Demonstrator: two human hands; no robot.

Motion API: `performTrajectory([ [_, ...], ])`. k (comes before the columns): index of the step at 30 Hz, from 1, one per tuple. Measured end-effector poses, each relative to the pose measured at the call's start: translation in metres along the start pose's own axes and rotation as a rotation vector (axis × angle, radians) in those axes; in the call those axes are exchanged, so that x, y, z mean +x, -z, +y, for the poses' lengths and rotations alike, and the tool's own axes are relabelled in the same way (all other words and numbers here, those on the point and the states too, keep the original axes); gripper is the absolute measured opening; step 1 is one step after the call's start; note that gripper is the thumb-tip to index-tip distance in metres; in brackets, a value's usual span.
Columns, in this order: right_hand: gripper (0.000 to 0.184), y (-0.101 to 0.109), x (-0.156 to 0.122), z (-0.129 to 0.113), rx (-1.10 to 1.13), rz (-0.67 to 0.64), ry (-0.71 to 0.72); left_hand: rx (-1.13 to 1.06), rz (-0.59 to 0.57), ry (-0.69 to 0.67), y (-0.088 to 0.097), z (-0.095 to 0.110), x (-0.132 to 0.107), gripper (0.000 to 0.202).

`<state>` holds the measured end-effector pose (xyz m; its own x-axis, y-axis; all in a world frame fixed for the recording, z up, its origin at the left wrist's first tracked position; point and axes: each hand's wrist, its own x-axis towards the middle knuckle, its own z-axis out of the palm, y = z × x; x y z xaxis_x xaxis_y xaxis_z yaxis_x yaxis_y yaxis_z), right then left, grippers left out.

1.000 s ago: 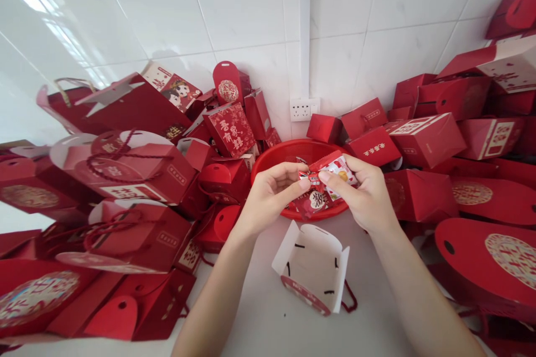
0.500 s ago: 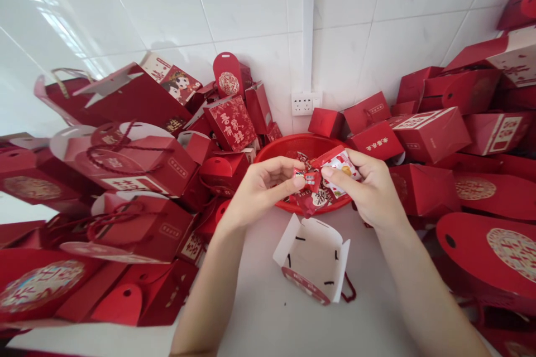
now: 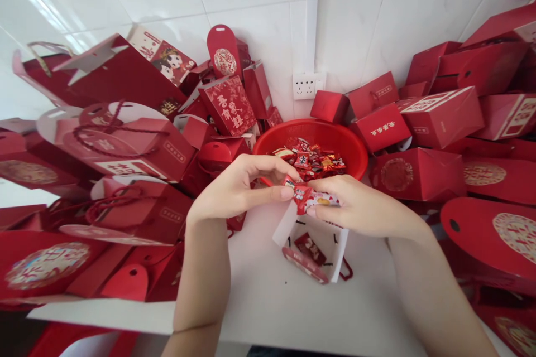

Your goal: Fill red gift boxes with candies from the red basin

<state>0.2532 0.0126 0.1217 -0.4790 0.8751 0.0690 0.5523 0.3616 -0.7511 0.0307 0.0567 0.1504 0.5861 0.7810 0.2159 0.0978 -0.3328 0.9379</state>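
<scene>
My left hand (image 3: 251, 187) pinches a small red wrapped candy (image 3: 300, 195) between thumb and fingertips. My right hand (image 3: 355, 205) is closed on a white-and-red candy packet (image 3: 323, 199), its fingers close to my left fingertips. Both hands hang over the back edge of an open gift box (image 3: 335, 251), white inside with a red printed front and a dark red cord handle. A flat dark red packet (image 3: 310, 248) lies on the box floor. Behind my hands, a red plastic basket (image 3: 352, 148) holds a pile of wrapped candies (image 3: 318, 160).
Red gift boxes and bags are heaped on the left (image 3: 138, 145) and right (image 3: 422, 178) of the white table (image 3: 268, 301). A power socket (image 3: 307, 86) is on the tiled wall behind the basket.
My hands have come nearer, from over the basket to above the gift box. A dark red packet now lies inside the box. The camera view has tilted slightly downward.
</scene>
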Motion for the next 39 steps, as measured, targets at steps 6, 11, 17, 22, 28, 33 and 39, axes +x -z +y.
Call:
performTrajectory([
  [6,0.02,0.014,-0.008,-0.005,-0.029,0.047,-0.069,0.251,-0.311,-0.003,-0.005,-0.002,0.002,0.019],
  [11,0.023,0.019,-0.013,-0.007,-0.063,0.098,-0.071,0.479,-0.547,0.018,-0.014,-0.007,0.004,0.025],
  [17,0.024,0.019,-0.016,-0.012,-0.069,0.14,-0.07,0.63,-0.506,-0.013,-0.012,-0.008,0.004,0.021],
  [22,0.025,0.013,-0.016,-0.012,-0.013,0.012,-0.067,0.692,-0.498,-0.005,-0.01,-0.006,0.004,0.017],
  [28,0.022,0.008,-0.013,-0.01,-0.063,-0.004,-0.045,0.751,-0.483,-0.005,-0.012,-0.008,0.005,0.015],
  [33,0.021,0.008,-0.012,-0.014,-0.005,0.003,-0.124,0.783,-0.461,-0.007,-0.011,-0.009,0.004,0.013],
  [39,0.012,0.007,-0.008,-0.013,0.037,-0.125,-0.11,0.723,-0.505,-0.013,-0.012,-0.007,0.004,0.013],
])
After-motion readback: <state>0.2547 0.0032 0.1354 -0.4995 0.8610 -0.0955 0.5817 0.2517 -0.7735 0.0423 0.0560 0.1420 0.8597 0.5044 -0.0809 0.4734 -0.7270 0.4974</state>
